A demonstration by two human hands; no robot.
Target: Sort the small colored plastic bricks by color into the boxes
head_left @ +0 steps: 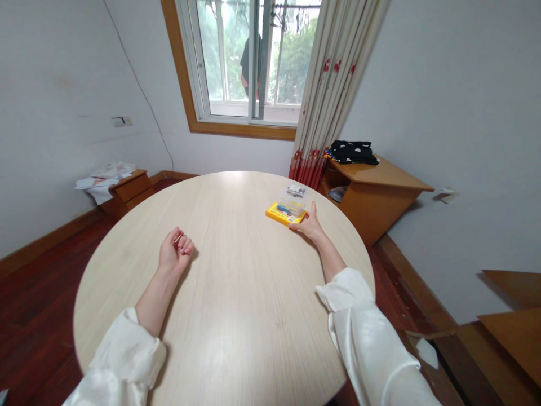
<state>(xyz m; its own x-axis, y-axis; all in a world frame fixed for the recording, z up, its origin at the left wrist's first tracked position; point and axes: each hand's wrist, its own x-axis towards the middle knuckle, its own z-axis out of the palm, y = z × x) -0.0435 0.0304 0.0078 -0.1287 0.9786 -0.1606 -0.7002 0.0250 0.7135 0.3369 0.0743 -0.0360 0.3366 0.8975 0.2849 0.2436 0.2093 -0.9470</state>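
Yellow box [275, 213], just one, lies under clear plastic [292, 204]; one right hand [310, 226], thumb spread wide, touches the box; one left hand [174, 252] curls closed.

I could read no lettering from where I stood; the yellow box [276, 213] bore marks resembling print on top, too small and blurred to decipher.
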